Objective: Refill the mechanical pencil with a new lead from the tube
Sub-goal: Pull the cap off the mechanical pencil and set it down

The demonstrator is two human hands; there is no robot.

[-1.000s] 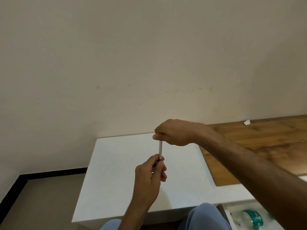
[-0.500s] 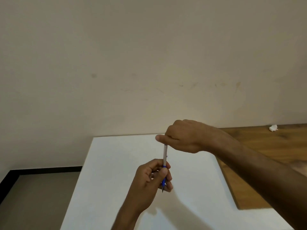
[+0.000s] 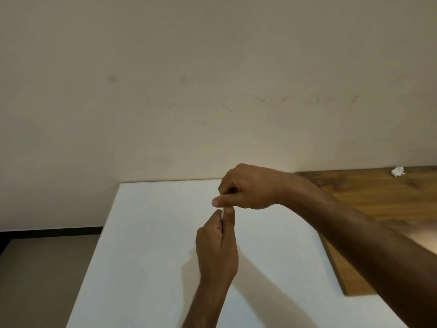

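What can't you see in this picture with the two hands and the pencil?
- Head view: the pencil is nearly all hidden inside the left hand; only a pale sliver shows.
- Right hand: whatever its curled fingers pinch is too small to tell.
- No lead tube shows anywhere.

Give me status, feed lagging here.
Left hand grips pencil, mostly hidden. Right hand pinches at its top. Nothing in the way.

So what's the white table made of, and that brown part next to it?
The white table looks like smooth laminate or painted board: even, matte, no grain showing, though I can't be sure. The brown surface beside it looks like wood or a wood-look veneer, since streaky grain lines and darker patches show.
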